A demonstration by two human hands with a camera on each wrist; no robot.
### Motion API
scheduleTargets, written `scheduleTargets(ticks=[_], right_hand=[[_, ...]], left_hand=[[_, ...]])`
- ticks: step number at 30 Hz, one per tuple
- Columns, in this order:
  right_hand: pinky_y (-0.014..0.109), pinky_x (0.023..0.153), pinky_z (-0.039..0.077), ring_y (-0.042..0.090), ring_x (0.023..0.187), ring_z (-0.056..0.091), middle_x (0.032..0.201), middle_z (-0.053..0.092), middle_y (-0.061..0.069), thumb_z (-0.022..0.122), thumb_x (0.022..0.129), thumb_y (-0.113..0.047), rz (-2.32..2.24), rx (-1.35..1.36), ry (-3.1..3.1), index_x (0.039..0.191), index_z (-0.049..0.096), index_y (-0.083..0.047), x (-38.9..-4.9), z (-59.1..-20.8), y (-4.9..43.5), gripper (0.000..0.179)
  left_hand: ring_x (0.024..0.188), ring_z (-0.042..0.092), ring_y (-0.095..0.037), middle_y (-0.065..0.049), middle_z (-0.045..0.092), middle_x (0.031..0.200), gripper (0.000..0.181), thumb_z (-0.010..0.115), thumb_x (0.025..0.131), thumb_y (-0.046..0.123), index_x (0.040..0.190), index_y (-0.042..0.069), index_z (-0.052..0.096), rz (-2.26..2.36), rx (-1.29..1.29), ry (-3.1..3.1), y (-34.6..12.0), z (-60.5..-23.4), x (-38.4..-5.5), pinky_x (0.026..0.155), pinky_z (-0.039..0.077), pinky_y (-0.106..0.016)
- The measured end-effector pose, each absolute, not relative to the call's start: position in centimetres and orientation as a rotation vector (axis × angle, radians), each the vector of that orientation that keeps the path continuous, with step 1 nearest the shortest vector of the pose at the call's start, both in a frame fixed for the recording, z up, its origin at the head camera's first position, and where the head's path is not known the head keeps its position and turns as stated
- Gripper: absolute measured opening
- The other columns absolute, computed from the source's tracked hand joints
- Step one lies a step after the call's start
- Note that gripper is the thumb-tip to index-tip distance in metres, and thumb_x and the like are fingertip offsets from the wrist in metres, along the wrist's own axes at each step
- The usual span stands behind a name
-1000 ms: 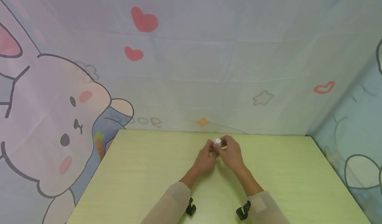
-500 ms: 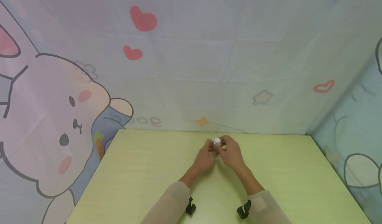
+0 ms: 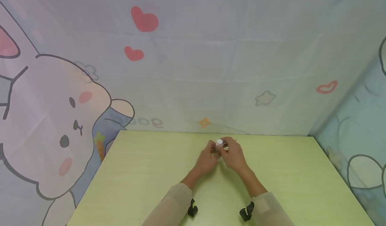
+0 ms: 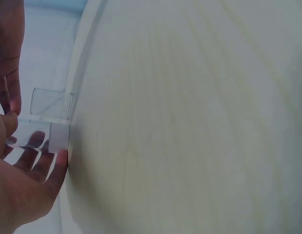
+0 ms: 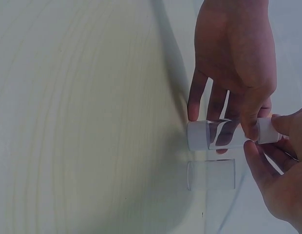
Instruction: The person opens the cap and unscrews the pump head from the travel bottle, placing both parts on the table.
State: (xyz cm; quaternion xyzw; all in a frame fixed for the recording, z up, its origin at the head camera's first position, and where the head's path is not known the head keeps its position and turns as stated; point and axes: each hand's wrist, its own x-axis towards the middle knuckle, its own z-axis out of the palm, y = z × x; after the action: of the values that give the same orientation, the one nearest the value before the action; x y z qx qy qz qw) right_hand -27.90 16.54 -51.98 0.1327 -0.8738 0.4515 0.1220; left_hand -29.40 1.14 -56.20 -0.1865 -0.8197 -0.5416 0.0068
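Note:
A small clear bottle point(image 5: 224, 134) with a white cap point(image 3: 219, 141) and a white bottom section point(image 5: 197, 136) stands upright at the far middle of the table, between both hands. My left hand point(image 3: 207, 159) grips its clear body, fingers curled round it, one fingertip down by the white bottom section. Up at the cap, my right hand point(image 3: 234, 154) pinches with thumb and fingers, as the right wrist view shows. Just right of the bottle a clear open cylinder point(image 5: 212, 174) stands on the table; the right hand mostly hides it in the head view.
The pale yellow table point(image 3: 144, 165) ends at a back edge right behind the hands. A cloth backdrop point(image 3: 193, 68) printed with hearts and a rabbit rises there. Black wrist mounts point(image 3: 246, 212) sit by both sleeves.
A little more of the bottle shows below the white cap between the hands. Both hands keep nearly the same place.

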Motion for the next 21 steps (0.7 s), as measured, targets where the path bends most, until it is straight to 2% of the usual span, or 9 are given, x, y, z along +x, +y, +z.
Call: scheduleTargets(ticks=[21], right_hand=[[0.045,0.086,0.063,0.032,0.108,0.066,0.12,0.069,0.015,0.071,0.102,-0.006,1.318,0.443,-2.525,0.121,0.065,0.002,-28.29,-52.47,16.66,0.022]], left_hand=[[0.131,0.063,-0.03,-0.006,0.068,0.132,0.014,0.061,0.109,0.024,0.116,0.018,0.051,-1.699,-0.57,-2.569,1.1,-56.11,-29.31,0.111,0.051,-0.05]])
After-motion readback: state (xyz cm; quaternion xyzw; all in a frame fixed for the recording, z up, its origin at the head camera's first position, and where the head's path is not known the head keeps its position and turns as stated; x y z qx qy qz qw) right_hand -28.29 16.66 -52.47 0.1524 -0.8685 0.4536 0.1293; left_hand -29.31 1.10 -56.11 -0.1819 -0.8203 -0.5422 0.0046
